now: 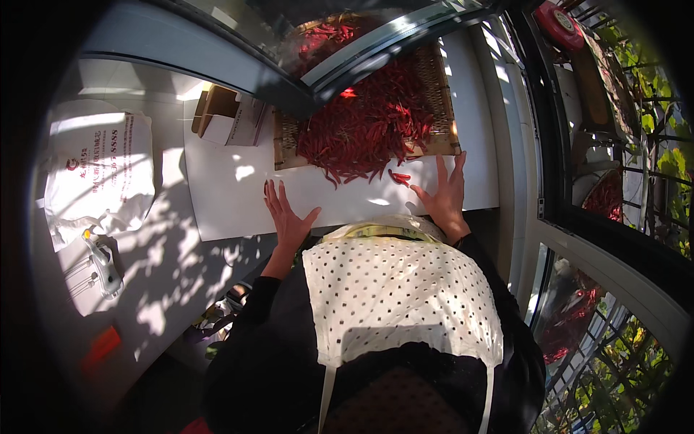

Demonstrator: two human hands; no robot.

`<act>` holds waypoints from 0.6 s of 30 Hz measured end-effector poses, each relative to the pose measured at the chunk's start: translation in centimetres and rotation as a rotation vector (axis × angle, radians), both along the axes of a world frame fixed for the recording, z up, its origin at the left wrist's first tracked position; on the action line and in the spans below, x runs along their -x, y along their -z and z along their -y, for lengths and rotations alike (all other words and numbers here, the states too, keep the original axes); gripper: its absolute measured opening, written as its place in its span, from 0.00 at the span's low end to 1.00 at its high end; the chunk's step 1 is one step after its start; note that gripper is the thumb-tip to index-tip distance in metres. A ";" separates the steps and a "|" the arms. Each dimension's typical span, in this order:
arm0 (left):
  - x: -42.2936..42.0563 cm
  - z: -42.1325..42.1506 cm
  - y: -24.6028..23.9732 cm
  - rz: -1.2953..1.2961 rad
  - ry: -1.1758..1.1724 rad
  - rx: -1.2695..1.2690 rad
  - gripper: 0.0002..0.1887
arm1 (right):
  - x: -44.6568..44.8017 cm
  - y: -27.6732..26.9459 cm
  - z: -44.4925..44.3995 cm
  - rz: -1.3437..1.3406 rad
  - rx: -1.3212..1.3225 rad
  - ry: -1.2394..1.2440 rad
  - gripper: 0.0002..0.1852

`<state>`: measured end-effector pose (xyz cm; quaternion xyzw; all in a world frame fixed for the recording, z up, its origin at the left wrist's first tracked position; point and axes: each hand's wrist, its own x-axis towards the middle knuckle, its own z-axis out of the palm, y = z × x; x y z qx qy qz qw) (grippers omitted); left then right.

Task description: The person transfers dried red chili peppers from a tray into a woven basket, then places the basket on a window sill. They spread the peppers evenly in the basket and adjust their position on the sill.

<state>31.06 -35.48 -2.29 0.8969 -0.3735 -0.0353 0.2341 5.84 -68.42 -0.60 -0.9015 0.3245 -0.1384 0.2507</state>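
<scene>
A woven bamboo tray heaped with dried red chili peppers rests on a white tabletop before me. Several peppers spill over its near edge. My left hand is over the table's near side, left of the spilled peppers, thumb spread and nothing in it. To the right, my right hand has its fingers apart, with the tips at the tray's near right corner; whether they touch it I cannot tell. Its thumb tip is beside a few loose red peppers.
An open window sash juts over the tray, hiding part of it. A small cardboard box stands left of the tray. Farther left lie a white printed bag and a white power strip. A window frame borders the right side.
</scene>
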 end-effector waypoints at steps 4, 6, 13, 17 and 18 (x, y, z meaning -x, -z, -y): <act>1.9 0.1 2.7 0.027 0.014 -0.041 0.62 | -2.6 1.1 -1.2 0.022 0.278 0.018 0.55; 1.6 -0.7 3.5 0.072 -0.123 -0.031 0.61 | -3.6 1.3 -2.2 0.028 0.234 -0.141 0.53; -5.6 -5.6 6.0 0.063 -0.358 -0.066 0.30 | -7.4 3.0 -4.0 -0.103 0.393 -0.804 0.37; -7.5 -4.1 7.5 -0.114 -0.432 0.059 0.10 | -10.1 4.1 -2.0 -0.133 0.399 -0.924 0.36; -7.6 -3.8 7.4 -0.138 -0.433 0.044 0.09 | -11.0 4.3 -1.2 -0.099 0.427 -0.898 0.36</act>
